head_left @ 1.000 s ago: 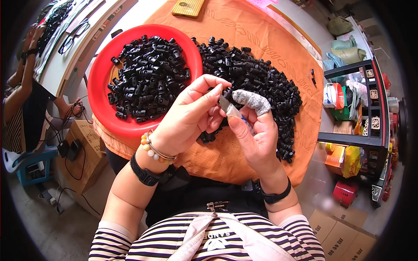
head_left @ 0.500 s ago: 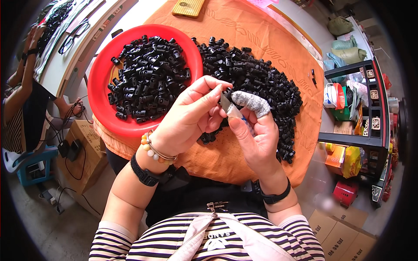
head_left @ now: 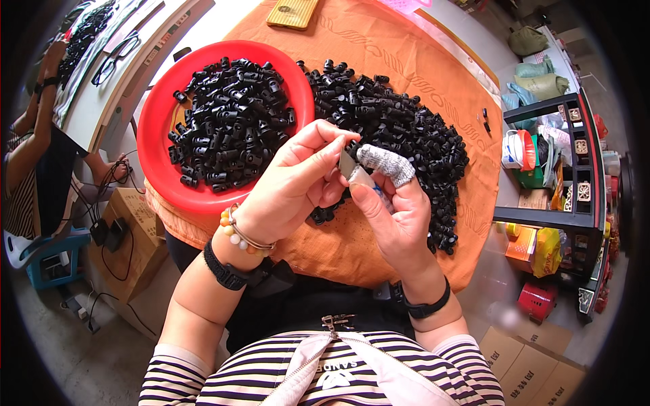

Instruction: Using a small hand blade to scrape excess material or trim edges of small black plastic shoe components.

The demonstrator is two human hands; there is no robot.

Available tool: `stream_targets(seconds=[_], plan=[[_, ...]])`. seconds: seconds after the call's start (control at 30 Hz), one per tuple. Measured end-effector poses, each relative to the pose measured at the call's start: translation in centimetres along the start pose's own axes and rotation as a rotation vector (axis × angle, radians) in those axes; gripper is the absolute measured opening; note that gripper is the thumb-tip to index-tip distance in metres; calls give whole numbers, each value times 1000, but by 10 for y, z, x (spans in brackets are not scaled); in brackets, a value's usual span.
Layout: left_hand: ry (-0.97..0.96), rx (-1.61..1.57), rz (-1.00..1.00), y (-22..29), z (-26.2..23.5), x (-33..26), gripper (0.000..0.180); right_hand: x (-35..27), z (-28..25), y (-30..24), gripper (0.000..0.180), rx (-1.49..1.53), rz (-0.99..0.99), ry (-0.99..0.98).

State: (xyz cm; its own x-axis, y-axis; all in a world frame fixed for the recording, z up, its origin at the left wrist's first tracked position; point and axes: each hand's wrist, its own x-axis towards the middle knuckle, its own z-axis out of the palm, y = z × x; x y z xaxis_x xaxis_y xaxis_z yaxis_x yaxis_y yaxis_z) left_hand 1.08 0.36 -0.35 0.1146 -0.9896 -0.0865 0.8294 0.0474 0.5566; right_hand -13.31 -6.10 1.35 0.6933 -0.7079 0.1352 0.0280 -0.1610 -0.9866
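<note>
In the middle, over the near part of the orange cloth, my left hand (head_left: 292,166) pinches a small black cord lock (head_left: 353,145), largely hidden by the fingertips. My right hand (head_left: 401,220) grips a short knife (head_left: 347,164) with a flat metal blade and a whitish wrapped handle. The blade lies against or very close to the cord lock; contact is hard to make out. A grey knitted cover (head_left: 384,162) sits on my right index finger. Behind my hands spreads a heap of black cord locks (head_left: 399,125). To the left, a red basin (head_left: 154,149) holds many more.
The orange cloth (head_left: 467,223) covers the table. A yellow ridged case (head_left: 292,12) lies at its far edge, and two loose black pieces (head_left: 485,120) lie at right. Beyond stands a dark shelf unit (head_left: 555,215). At far left, another person's arm (head_left: 30,152) reaches to a white table.
The knife and my right index finger have shifted slightly left, and more of the blade's flat side shows. My left hand stays almost in place with the cord lock.
</note>
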Motion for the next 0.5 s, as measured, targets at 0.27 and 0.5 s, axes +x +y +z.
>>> stream_targets(seconds=[0.27,0.5], plan=[[-40,10,11,-1,0,-1,16,-1,2,1,32,65,-9,2],[28,27,-7,-2,1,1,15,1,-1,1,30,20,0,-6]])
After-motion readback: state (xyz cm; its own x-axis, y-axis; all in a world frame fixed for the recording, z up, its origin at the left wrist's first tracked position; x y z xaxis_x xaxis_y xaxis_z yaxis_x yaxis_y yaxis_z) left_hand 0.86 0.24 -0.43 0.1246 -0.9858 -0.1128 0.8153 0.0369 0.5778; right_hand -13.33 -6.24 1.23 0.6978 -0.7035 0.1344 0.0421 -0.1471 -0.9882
